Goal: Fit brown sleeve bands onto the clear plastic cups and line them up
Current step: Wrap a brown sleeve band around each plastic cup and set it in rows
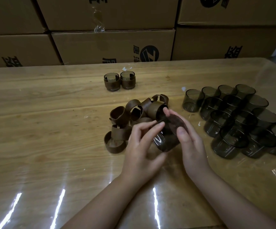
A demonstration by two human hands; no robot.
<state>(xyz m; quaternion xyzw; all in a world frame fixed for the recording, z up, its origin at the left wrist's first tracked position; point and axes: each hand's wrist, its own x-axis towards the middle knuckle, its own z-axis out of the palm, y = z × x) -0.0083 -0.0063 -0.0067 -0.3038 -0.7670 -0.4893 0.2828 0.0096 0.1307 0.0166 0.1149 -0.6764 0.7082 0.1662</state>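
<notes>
Both hands hold one smoky clear cup (165,141) tilted above the table, with a brown sleeve band (175,123) partly over its far end. My left hand (143,146) pinches the band's near edge with thumb and fingers. My right hand (191,146) grips the cup and band from the right. Behind the hands lies a pile of several loose brown sleeve bands (125,119). Two cups wearing bands (119,80) stand side by side farther back. Several bare cups (233,119) are clustered at the right.
A glossy wooden table (43,129) under a clear cover carries everything. Stacked cardboard boxes (114,45) form a wall along its far edge. A scrap of clear plastic film (98,19) hangs on the boxes.
</notes>
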